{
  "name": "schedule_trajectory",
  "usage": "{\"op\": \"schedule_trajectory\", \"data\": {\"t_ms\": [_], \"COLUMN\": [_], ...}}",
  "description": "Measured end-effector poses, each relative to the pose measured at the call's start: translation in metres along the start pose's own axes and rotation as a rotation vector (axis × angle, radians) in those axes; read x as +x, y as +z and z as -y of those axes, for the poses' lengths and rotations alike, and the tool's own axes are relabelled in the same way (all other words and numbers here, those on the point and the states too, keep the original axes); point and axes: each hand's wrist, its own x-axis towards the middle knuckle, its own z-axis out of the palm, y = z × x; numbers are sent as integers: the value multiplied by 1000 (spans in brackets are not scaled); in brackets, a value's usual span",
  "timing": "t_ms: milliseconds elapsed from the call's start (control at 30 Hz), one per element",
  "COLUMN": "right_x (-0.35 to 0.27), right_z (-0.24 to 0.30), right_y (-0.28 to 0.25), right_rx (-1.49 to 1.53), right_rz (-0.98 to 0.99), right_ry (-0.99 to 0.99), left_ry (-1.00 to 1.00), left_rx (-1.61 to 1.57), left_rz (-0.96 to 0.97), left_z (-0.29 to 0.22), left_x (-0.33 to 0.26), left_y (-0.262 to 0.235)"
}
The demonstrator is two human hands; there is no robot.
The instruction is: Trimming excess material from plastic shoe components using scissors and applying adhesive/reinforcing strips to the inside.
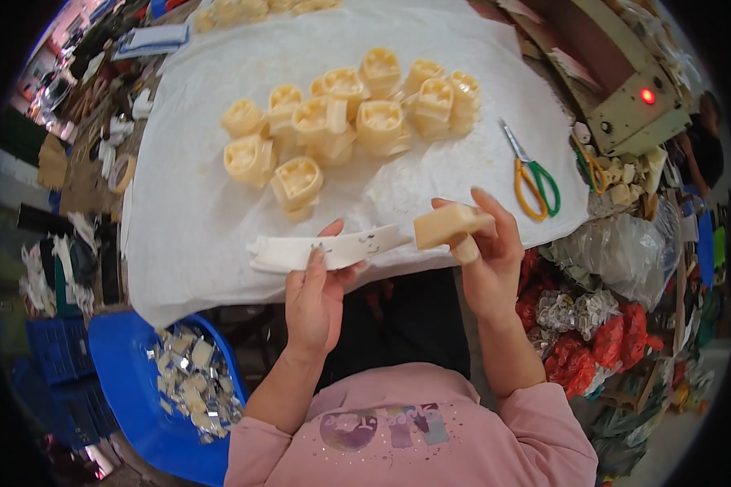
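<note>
Head view, looking down: a bench [187, 219] is covered by a white cloth [430, 49], and a person in a pink top is seen from above with both forearms coming in from the lower edge.

The left hand [315, 294] is raised in front of the bench edge. Its fingers are closed on a stack of white strips [317, 252], pinched between thumb and forefinger, with the long end of the strips pointing right.

The right hand [489, 243] is held just beside it. Its fingers are wrapped narrowly round a cream plastic part [451, 227], a block with a short round stub hanging below. The strips' tip is touching or nearly touching the part; which of the two cannot be told.

On the cloth, well beyond the hands, a heap of similar cream parts [349, 122] is piled loosely. Scissors [532, 174] with one yellow and one green handle lie to the right of the heap, near the cloth's edge. A blue bin [122, 365] with shiny scraps stands below the bench on the left. A grey box with a red lamp [647, 96] sits at the upper right.

Risks, as judged: both things are held in mid-air off the bench edge, so a loosened grip would let the part drop to the floor. The strips are thin and stacked, so several could be pulled off together or slide apart. The heap is loose and parts could be knocked off it by a reaching arm.
</note>
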Motion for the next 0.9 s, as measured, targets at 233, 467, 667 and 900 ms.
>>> {"op": "schedule_trajectory", "data": {"t_ms": [233,467,667,900], "right_x": [-18,-27,-26,-24], "right_z": [-9,-30,-28,-26], "right_y": [31,37,34,31], "right_rx": [-140,-255,-266,-308], "right_rz": [135,147,164,147], "right_ry": [-381,-644,-651,-659], "left_ry": [65,9,-2,16], "left_rx": [13,-48,-57,3], "left_rz": [5,201,219,235], "left_z": [10,-2,-1,-2], "left_x": [-13,-29,-32,-33], "left_y": [5,18,18,23]}}
